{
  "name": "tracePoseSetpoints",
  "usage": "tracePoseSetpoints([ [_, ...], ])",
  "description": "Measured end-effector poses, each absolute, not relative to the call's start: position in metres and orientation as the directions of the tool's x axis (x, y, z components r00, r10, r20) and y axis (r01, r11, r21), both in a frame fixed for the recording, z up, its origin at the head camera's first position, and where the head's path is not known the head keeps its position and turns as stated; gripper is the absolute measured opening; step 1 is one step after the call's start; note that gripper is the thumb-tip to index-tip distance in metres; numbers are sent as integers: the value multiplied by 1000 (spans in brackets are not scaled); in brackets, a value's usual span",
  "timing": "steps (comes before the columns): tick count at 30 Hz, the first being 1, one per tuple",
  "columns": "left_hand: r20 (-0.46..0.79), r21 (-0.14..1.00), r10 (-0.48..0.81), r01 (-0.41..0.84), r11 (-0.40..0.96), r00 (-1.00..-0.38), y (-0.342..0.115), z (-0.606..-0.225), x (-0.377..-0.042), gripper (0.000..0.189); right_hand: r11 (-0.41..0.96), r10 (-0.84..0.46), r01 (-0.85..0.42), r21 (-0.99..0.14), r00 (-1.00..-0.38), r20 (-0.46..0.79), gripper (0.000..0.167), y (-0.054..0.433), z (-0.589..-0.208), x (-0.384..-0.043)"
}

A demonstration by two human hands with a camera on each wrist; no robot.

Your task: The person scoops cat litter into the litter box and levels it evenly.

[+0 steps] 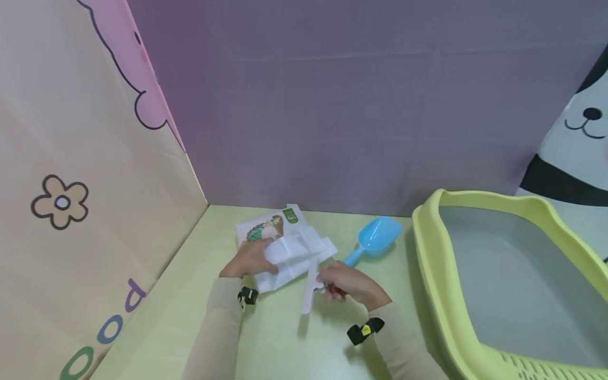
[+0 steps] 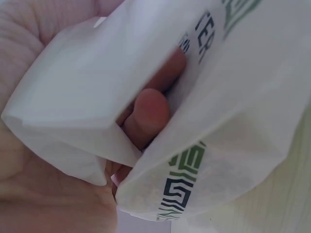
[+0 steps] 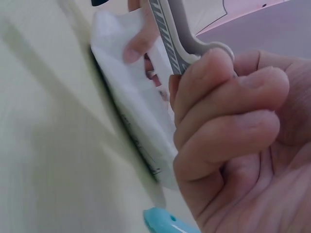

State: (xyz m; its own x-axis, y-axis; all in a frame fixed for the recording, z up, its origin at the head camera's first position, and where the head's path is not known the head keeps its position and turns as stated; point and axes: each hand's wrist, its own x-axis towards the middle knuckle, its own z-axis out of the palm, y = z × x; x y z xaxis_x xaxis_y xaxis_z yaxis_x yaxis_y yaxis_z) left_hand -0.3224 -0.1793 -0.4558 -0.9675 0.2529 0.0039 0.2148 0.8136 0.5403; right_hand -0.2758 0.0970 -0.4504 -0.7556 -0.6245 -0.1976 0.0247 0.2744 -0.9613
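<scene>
A white printed bag point(image 1: 296, 245) lies on the table, with green and dark lettering showing in the left wrist view. My left hand point(image 1: 249, 258) grips its folded top edge, and fingertips point(image 2: 151, 110) curl through the fold. My right hand point(image 1: 349, 282) holds a long white sealing clip point(image 1: 310, 293) beside the bag's right side. Close up, the clip point(image 3: 170, 36) has a ridged grey strip and sits between thumb and curled fingers. Whether its two bars are apart is hard to tell. Behind the right hand lies a blue scoop point(image 1: 378, 237).
A large litter box with a yellow-green rim point(image 1: 429, 258) and grey inside stands at the right. A purple wall panel point(image 1: 323, 116) closes the back, and a printed panel point(image 1: 119, 211) stands along the left. The table point(image 1: 275, 338) is pale yellow-green.
</scene>
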Motion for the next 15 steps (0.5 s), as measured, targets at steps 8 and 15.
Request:
tracePoseSetpoints([
  [8, 16, 534, 264, 231, 813, -964, -181, -457, -324, 54, 261, -555, 44, -964, -811, -187, 29, 105, -449, -281],
  [15, 20, 541, 263, 231, 809, -965, -181, -457, -323, 52, 239, -493, 28, -971, -858, -146, 28, 113, -448, -286],
])
